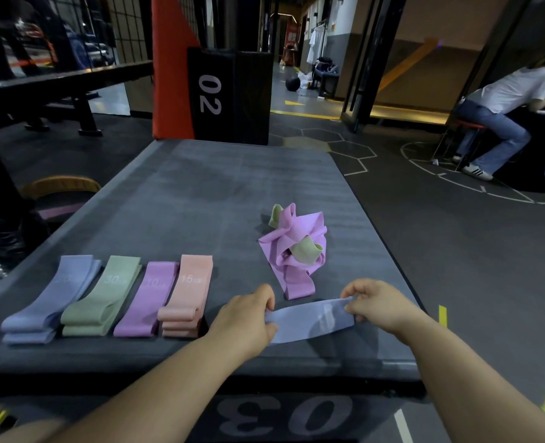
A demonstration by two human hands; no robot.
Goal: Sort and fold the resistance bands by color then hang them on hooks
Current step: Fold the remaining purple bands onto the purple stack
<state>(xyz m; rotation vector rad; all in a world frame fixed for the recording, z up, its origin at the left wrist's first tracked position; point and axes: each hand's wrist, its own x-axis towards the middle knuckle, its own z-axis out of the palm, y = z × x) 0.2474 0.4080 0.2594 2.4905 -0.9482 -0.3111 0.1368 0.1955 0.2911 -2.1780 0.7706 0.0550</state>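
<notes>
Both hands hold a flat periwinkle-blue elastic resistance band (pixel 312 321) stretched between them, just above the dark grey padded surface (pixel 216 193). The left hand (pixel 248 314) pinches one end with curled fingers; the right hand (pixel 376 303) pinches the other end between thumb and fingertips. To the left of the left hand lie four folded piles side by side: peach bands (pixel 186 295) nearest, then pink-purple (pixel 146 302), sage green (pixel 101 298) and periwinkle blue (pixel 50 302). Beyond the hands, between them, sits a tangled heap of pink-purple and green bands (pixel 296 251).
</notes>
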